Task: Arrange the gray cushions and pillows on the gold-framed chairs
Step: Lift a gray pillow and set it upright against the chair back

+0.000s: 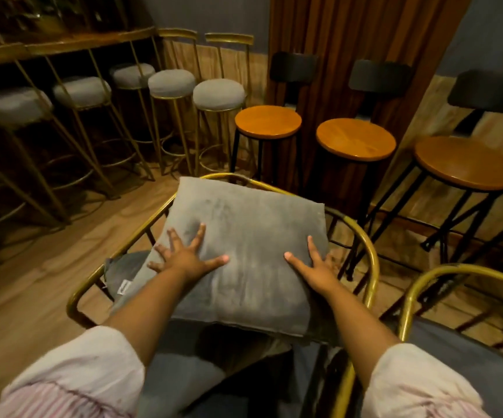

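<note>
Pillow: a square gray pillow [244, 257] is leaning against the curved back of the nearest gold-framed chair [370, 257], its top edge propped on the rail and its lower edge hanging over the seat; the velvety fabric is showing pale rubbed streaks and darker patches, with a seam running along the bottom edge.
Seat cushion: a gray cushion [123, 267] is lying in the seat beneath the pillow, one corner with a small white tag poking out at the left.
Left hand: the left hand [184, 257] is pressing flat on the pillow's left half, fingers spread wide and gripping nothing.
Right hand: the right hand [316, 270] is lying palm-down at the pillow's right edge, thumb splayed inward, the outer fingers curling past the edge and partly hidden; it is not closing on anything visible.
Sleeves: both forearms are reaching out from pale rolled sleeves [93, 366].
Second chair: another gold-framed chair [410, 297] with a gray seat is standing just beside at right.
Background: gray-topped gold stools [218, 95] and wooden-topped black stools [268, 120] are lining the wall.
</note>
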Action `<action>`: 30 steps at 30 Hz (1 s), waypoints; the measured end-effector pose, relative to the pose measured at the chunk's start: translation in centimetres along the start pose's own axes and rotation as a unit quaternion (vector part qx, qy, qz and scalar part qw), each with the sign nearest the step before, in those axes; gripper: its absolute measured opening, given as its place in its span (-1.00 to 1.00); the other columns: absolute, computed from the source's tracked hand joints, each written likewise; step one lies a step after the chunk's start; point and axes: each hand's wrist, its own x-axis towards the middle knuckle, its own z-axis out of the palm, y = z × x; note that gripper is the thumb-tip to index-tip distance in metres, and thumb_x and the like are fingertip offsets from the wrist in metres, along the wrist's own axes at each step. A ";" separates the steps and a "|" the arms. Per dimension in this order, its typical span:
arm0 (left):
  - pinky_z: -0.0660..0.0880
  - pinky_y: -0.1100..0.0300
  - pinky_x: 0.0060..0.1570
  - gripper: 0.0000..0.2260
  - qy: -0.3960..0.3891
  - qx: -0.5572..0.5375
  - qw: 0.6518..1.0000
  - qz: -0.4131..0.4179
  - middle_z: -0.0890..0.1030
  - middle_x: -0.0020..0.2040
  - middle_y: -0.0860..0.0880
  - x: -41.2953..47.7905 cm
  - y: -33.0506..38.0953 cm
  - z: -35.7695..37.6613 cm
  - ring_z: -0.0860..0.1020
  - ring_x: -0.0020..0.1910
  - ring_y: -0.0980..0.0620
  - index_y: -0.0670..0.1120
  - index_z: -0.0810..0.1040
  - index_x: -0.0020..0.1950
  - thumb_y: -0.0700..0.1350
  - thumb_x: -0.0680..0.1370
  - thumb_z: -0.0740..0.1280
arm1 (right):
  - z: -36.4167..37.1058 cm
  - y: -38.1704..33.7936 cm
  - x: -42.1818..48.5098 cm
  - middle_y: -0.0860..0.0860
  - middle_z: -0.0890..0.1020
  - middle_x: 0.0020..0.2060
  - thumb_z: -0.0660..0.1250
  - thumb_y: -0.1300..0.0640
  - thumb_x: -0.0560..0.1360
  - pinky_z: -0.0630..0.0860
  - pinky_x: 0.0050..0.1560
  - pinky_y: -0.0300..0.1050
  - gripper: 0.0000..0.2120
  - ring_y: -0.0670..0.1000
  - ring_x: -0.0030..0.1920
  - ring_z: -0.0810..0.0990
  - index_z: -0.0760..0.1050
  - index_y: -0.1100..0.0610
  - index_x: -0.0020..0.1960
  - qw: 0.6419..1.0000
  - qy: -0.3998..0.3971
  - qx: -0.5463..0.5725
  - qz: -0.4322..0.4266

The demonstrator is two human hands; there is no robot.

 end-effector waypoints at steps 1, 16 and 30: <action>-0.14 -0.44 0.38 -0.09 0.003 0.014 1.000 0.000 -0.43 0.52 -0.08 0.5 -0.1 0.6 -0.28 0.50 -0.38 0.42 -0.26 0.44 0.48 0.28 0.25 | 0.8 0.3 0.4 0.08 -0.21 0.56 0.22 -0.50 0.28 0.01 0.48 0.32 -0.09 0.27 0.54 -0.10 -0.18 -0.37 0.48 0.999 0.000 -0.035 0.003; -0.16 -0.32 0.42 -0.08 0.023 0.093 0.995 0.005 -0.37 0.55 -0.14 -1.1 0.9 -0.7 -0.24 0.52 -0.35 0.34 -0.30 0.47 0.49 0.31 0.20 | -0.2 0.9 -0.1 0.11 -0.16 0.57 0.19 -0.44 0.36 0.01 0.49 0.29 -0.13 0.26 0.55 -0.09 -0.18 -0.27 0.51 0.997 0.010 -0.066 -0.026; -0.07 -0.26 0.45 -0.29 0.041 0.163 0.971 0.171 -0.19 0.59 -0.13 -11.1 5.0 0.0 -0.13 0.55 -0.27 0.14 -0.15 0.56 0.22 0.54 0.18 | -4.1 3.4 -12.3 0.16 0.18 0.53 0.18 -0.25 0.51 0.07 0.49 0.15 -0.29 0.19 0.54 0.05 0.00 -0.06 0.55 0.982 0.120 -0.090 -0.118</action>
